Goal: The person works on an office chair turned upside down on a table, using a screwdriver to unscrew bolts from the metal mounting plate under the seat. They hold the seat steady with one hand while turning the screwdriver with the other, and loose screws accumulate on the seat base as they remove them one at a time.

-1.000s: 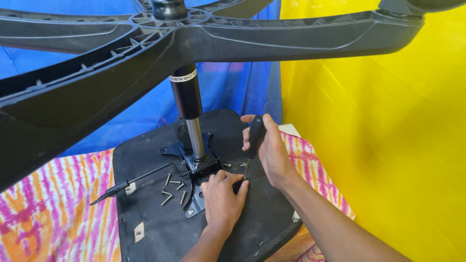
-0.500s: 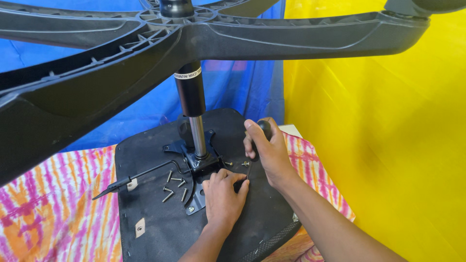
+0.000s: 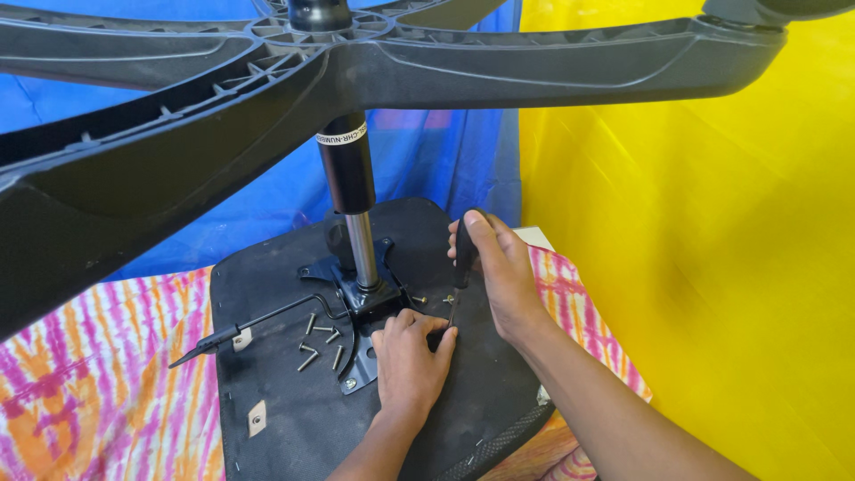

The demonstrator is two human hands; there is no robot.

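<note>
Since earlier, right hand (image 3: 503,272) has been raised, fingers closed round screwdriver (image 3: 461,263) at 1 o'clock of left hand (image 3: 410,361), which is pressed flat, empty, on plate (image 3: 361,370); fastening is judged underway, steady alignment needed.

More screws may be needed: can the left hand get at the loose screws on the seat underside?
Probably yes. The left hand rests beside the mechanism plate, and the loose screws lie just past it, uncovered.

Right hand (image 3: 503,272) lifted screwdriver (image 3: 462,258) more upright; left hand (image 3: 411,361) shifted slightly toward bracket (image 3: 370,307).
</note>
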